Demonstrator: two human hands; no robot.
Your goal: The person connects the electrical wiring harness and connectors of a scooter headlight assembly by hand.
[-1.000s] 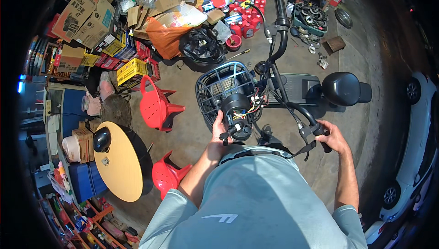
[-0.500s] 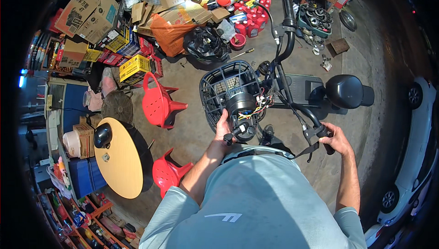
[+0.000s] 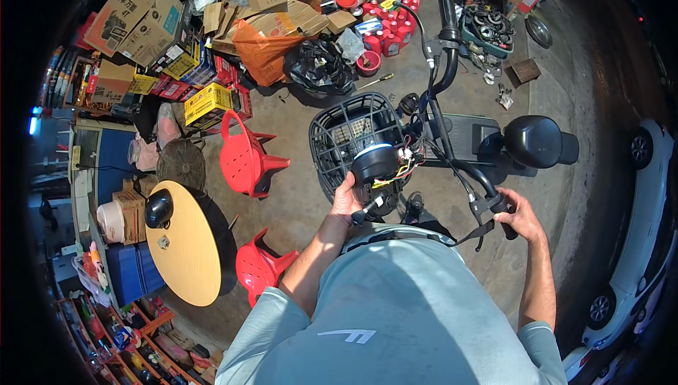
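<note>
In front of me stands an electric scooter with black handlebars (image 3: 439,129) and a black wire basket (image 3: 326,146). My left hand (image 3: 345,198) grips a round black headlight housing (image 3: 374,165) at its near left side, thumb up along it. A bright pale rim shows on the housing's far edge. Loose coloured wires (image 3: 406,167) run from it toward the handlebar stem. An ignition lock cylinder (image 3: 360,216) sticks out near my left wrist. My right hand (image 3: 520,215) is closed around the near handlebar grip (image 3: 507,227), beside the brake lever.
Red plastic stools (image 3: 247,157) and an oval wooden table (image 3: 187,251) stand to the left. A screwdriver (image 3: 374,82) lies on the concrete beyond the basket, near a black bag (image 3: 319,67) and red bottles (image 3: 388,28). The scooter's black seat (image 3: 531,141) is at right.
My left hand has tilted the headlight housing, so its pale rim now shows at the far side. The wires shifted with it. My right hand stays on the grip.
</note>
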